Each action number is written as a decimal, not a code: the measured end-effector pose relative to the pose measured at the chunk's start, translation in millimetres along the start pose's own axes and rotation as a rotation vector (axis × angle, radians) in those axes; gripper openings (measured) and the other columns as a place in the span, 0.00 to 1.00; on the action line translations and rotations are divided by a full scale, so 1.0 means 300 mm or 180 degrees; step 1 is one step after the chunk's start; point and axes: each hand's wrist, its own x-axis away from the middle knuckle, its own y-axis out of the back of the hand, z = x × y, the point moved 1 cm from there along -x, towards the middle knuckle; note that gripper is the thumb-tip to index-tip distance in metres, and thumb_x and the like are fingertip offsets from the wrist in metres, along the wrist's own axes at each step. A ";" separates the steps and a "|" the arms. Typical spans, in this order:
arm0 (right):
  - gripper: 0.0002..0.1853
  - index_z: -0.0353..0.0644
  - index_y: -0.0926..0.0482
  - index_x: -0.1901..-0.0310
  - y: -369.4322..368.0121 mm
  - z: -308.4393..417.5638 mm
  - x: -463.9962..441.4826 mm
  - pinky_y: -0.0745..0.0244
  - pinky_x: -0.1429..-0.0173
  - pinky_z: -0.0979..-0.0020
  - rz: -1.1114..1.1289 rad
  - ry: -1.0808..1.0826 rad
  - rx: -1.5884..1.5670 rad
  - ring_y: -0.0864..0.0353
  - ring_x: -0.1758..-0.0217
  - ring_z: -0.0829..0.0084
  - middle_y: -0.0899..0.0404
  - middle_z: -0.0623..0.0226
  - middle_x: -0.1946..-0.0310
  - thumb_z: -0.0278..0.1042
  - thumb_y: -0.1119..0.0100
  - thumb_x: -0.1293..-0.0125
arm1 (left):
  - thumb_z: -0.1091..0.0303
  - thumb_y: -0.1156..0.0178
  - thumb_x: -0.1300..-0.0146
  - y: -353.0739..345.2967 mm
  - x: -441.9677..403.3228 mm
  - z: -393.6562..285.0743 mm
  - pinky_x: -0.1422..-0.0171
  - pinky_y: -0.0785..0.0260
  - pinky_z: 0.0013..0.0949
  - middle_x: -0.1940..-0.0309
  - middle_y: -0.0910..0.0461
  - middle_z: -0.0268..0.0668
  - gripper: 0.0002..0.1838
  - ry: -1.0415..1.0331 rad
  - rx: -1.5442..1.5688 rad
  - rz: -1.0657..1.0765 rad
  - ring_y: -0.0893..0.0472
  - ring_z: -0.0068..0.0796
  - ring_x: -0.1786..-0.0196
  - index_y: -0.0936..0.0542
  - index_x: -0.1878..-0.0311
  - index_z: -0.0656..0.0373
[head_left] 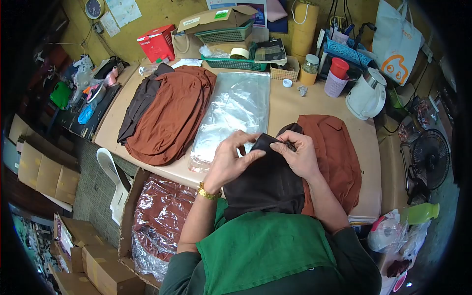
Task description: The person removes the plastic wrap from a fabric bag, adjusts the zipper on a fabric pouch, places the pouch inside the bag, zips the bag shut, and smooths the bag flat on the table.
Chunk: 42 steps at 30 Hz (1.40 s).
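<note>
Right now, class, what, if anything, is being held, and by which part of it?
The dark cloth, by its far end: the right hand pinches it there; the left hand touches that end, its grip unclear.

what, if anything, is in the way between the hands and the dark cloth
Nothing visible: the left hand and the right hand are both right at the upper end of the dark cloth.

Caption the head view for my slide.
Right grip pinching dark cloth, left grip at its edge, clear plastic and brown fabric nearby.
</note>
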 end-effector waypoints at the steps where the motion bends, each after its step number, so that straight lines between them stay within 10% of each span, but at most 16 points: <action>1: 0.09 0.37 0.21 0.70 0.001 -0.001 -0.003 0.39 0.67 0.81 0.0008 0.0004 0.0006 0.34 0.71 0.90 0.28 0.82 0.77 0.30 0.32 0.36 | 0.69 0.29 0.42 -0.006 -0.004 0.015 0.63 0.34 0.26 0.71 0.20 0.34 0.15 0.0273 0.0216 0.0268 0.27 0.21 0.69 0.15 0.52 0.64; 11: 0.09 0.34 0.20 0.69 0.014 -0.001 -0.004 0.30 0.63 0.77 0.0013 -0.0144 0.0092 0.26 0.70 0.85 0.20 0.71 0.75 0.30 0.32 0.38 | 0.70 0.33 0.37 -0.026 0.018 0.055 0.69 0.36 0.21 0.72 0.20 0.29 0.07 0.0064 0.1020 -0.0575 0.28 0.15 0.74 0.13 0.61 0.64; 17: 0.09 0.34 0.20 0.69 0.005 -0.005 -0.003 0.31 0.63 0.76 0.0019 -0.0127 0.0134 0.27 0.70 0.84 0.21 0.71 0.76 0.30 0.31 0.38 | 0.67 0.37 0.32 -0.069 0.045 0.103 0.72 0.33 0.18 0.65 0.18 0.33 0.11 0.1145 0.2725 -0.0466 0.25 0.16 0.77 0.18 0.56 0.67; 22: 0.09 0.34 0.20 0.69 0.008 -0.009 0.003 0.32 0.64 0.76 0.0013 -0.0186 0.0117 0.29 0.70 0.85 0.22 0.71 0.76 0.31 0.31 0.38 | 0.67 0.39 0.31 -0.084 0.044 0.067 0.54 0.19 0.24 0.61 0.16 0.37 0.11 0.1199 0.3602 -0.0035 0.14 0.25 0.62 0.20 0.52 0.66; 26: 0.10 0.34 0.20 0.69 0.007 -0.023 0.010 0.33 0.64 0.76 0.0063 -0.0177 0.0127 0.30 0.71 0.85 0.22 0.71 0.77 0.31 0.31 0.38 | 0.70 0.42 0.29 -0.093 0.058 0.076 0.52 0.18 0.27 0.60 0.16 0.39 0.09 0.0692 0.2478 -0.0139 0.14 0.28 0.57 0.21 0.52 0.66; 34: 0.11 0.35 0.20 0.66 0.020 -0.035 0.001 0.31 0.63 0.74 -0.0014 -0.0492 0.0188 0.29 0.69 0.83 0.22 0.70 0.72 0.34 0.29 0.39 | 0.68 0.47 0.26 -0.099 0.049 0.088 0.47 0.18 0.31 0.61 0.18 0.42 0.09 0.0957 0.3716 -0.0106 0.14 0.37 0.52 0.25 0.59 0.66; 36: 0.14 0.38 0.19 0.59 -0.007 0.003 0.017 0.27 0.62 0.69 -0.0916 0.0243 0.0664 0.24 0.65 0.74 0.25 0.65 0.64 0.37 0.28 0.41 | 0.67 0.48 0.25 -0.102 0.046 0.083 0.47 0.18 0.32 0.60 0.18 0.42 0.10 0.0914 0.3740 -0.0124 0.14 0.38 0.51 0.26 0.59 0.65; 42: 0.16 0.43 0.19 0.57 -0.012 0.130 0.041 0.30 0.64 0.65 -0.0761 0.1401 0.2104 0.24 0.66 0.64 0.28 0.65 0.65 0.32 0.28 0.48 | 0.64 0.51 0.24 -0.123 0.047 0.096 0.46 0.18 0.33 0.57 0.19 0.42 0.12 0.0968 0.3856 -0.0205 0.15 0.36 0.52 0.28 0.60 0.63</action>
